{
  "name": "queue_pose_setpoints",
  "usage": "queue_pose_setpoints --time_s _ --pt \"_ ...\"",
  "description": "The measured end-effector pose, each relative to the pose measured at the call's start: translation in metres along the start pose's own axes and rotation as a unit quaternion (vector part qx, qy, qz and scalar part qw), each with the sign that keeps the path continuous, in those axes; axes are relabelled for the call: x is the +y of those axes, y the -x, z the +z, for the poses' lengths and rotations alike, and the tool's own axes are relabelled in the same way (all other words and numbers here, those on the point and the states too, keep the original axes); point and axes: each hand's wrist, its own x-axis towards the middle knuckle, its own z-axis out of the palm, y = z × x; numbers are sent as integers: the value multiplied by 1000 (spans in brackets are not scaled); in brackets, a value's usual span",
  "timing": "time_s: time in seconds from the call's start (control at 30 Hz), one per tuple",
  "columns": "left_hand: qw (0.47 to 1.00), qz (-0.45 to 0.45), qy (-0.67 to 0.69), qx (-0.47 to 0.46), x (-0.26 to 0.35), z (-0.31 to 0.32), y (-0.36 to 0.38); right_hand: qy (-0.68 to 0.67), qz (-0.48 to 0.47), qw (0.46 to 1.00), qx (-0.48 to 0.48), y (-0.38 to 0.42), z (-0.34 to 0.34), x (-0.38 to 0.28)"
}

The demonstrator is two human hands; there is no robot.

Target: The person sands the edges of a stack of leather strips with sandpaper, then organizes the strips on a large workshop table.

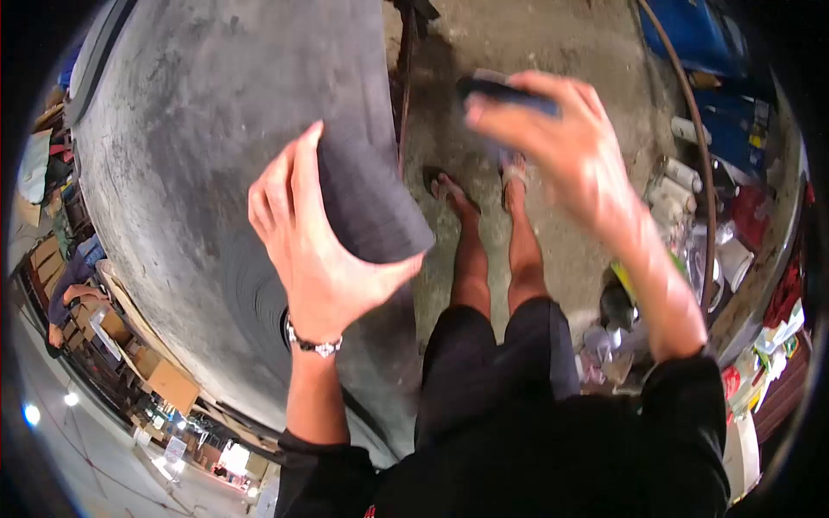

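A big dusty grey tyre or inner tube [199, 155] fills the left half of the head view. My left hand [311, 250] grips a folded dark rubber edge [367, 190] of it, fingers behind and thumb in front. A beaded bracelet [313, 345] circles that wrist. My right hand [561, 147] is raised above the ground and is shut on a small dark blue block-like tool [505, 91], slightly blurred. My legs and sandalled feet [453, 194] stand on the concrete below.
A thin curved hose or rod [704, 190] runs down the right side. Bottles, cans and clutter [691, 224] lie by the right wall, with blue containers [691, 34] above. Cardboard boxes [164, 380] and street lights show at the lower left.
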Motion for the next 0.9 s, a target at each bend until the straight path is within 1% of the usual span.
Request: queue_pose_setpoints --time_s 0.03,0.07,0.13,0.17,0.23,0.27,0.33,0.4,0.43,0.5,0.53,0.57,0.6,0.63,0.67,0.7,0.73,0.77,0.8,0.83,0.9 --pt "1000 5 -3 19 -6 6 -5 -22 -45 999 -1 -18 -22 -23" --pt "1000 5 0 14 -7 7 -1 -97 -99 990 -2 -22 -30 -52" --pt "1000 0 4 6 -1 3 4 -97 -176 980 -1 -3 -14 -66" --pt "1000 2 14 6 1 2 1 -93 -170 981 -14 -4 -14 -53" --pt "1000 -4 30 1 4 -2 1 -15 -97 993 -59 -12 -16 -11" --pt "1000 -13 18 -2 6 -3 1 -13 -60 997 -41 -7 -20 -12" --pt "1000 2 11 14 -3 6 -4 -21 -124 992 3 -18 -23 -31" --pt "1000 1 19 -24 -2 0 5 -44 -147 988 -23 -8 -23 -52" --pt "1000 -2 16 -25 -2 -1 2 -55 -159 985 -37 -3 -23 -64" --pt "999 -15 12 -28 3 -3 2 -51 -89 994 -35 -9 -16 -19" --pt "999 -14 6 -29 4 -3 2 50 -56 997 -22 3 4 14" --pt "999 -8 10 -39 7 -7 5 61 -30 997 -24 10 7 27" --pt "999 -5 9 -33 7 -8 4 -7 -37 999 -14 -3 -11 3" --pt "1000 -3 7 -23 4 -3 1 -51 -76 996 7 -12 -22 -27" --pt "1000 -1 16 -15 2 -1 1 -94 -118 989 6 -10 -23 -53" --pt "1000 -14 9 -25 -1 -1 5 -108 -145 984 -2 -1 -18 -66" --pt "1000 -5 15 -20 1 0 4 -108 -162 981 -4 6 -9 -62" --pt "1000 3 19 -10 2 0 2 -122 -158 980 16 9 0 -43" --pt "1000 1 14 -10 1 -1 1 -108 -85 991 -3 7 1 -25" --pt "1000 0 9 -11 0 -1 1 2 -68 996 -52 17 16 7" --pt "1000 5 9 -26 1 -5 1 -2 -14 1000 -4 16 14 14"
